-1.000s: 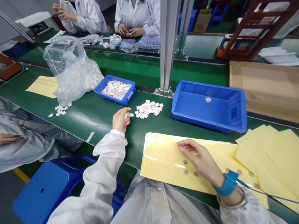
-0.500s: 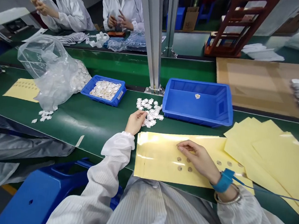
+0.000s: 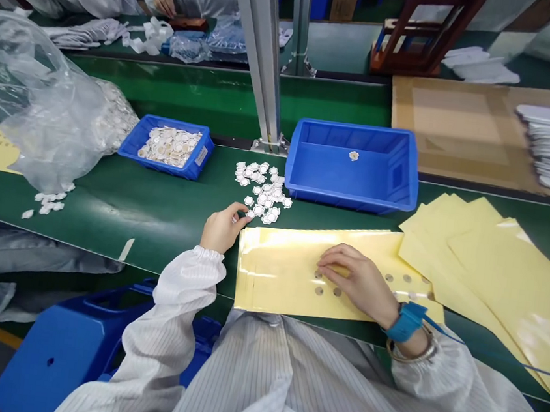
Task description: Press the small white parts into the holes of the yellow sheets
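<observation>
My left hand [image 3: 222,228] is at the near edge of a loose pile of small white scallop-edged discs [image 3: 267,195]. Its thumb and forefinger close around one white disc [image 3: 250,214] at the pile's edge. My right hand [image 3: 358,281], with a blue strap on its wrist, hovers low over a stack of glossy yellow sheets [image 3: 278,268]. Its fingers are pinched together; whatever they hold is hidden. Round grey spots [image 3: 319,291] show on the top sheet beside and beyond that hand.
Behind the pile are a small blue bin [image 3: 161,166] full of discs and a larger blue bin [image 3: 350,191] with one piece inside. A clear plastic bag [image 3: 61,137] slumps at left. More yellow sheets [image 3: 488,274] fan out at right. A metal post [image 3: 263,60] rises behind; co-workers sit across.
The view has shifted, so the bench things appear further left and higher. My left hand has drawn back toward the pile's near edge. My right hand stays pinched above the yellow sheet.
</observation>
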### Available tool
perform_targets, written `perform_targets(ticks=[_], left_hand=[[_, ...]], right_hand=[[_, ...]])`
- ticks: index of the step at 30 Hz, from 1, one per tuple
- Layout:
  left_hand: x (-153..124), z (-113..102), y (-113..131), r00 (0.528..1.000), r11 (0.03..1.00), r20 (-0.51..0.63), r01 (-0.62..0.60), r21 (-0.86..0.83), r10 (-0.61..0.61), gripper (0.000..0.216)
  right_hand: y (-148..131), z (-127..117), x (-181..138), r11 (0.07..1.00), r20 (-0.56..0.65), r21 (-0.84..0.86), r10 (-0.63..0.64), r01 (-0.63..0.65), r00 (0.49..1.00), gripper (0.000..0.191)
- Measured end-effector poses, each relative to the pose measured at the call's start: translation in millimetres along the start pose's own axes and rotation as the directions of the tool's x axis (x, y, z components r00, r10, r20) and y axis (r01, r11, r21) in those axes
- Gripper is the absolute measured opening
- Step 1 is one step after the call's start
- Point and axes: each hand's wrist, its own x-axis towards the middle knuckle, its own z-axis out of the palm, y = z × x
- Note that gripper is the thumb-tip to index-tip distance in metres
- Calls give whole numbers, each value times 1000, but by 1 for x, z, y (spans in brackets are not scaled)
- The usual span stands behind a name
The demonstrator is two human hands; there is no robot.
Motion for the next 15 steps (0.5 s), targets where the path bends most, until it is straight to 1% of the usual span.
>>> perform_targets(ticks=[3, 5, 7, 11, 13, 15], left_hand=[[6, -2, 4, 997, 998, 76, 36, -46, -32, 22], [10, -4, 8, 989, 996, 137, 59, -64, -49, 26], [12, -6, 12, 987, 998, 154, 58, -33, -52, 28], [15, -4, 16, 991, 998, 126, 41, 55, -48, 18], [14, -5, 17, 989, 999, 142, 36, -2, -36, 17], [8, -9, 18, 990, 987, 136, 60, -148, -40, 20]], right_hand=[[4, 2, -5, 988, -4, -151, -28, 27, 1000, 12], [7, 4, -5, 983, 11, -180, -20, 21, 1000, 11], [8, 5, -4, 986, 29, -169, -6, 11, 1000, 12], [8, 5, 0, 996, 54, -81, 31, -26, 998, 15], [9, 6, 0, 998, 32, -37, 48, -47, 998, 14], [10, 8, -1, 999, -6, -5, 52, -52, 999, 14]])
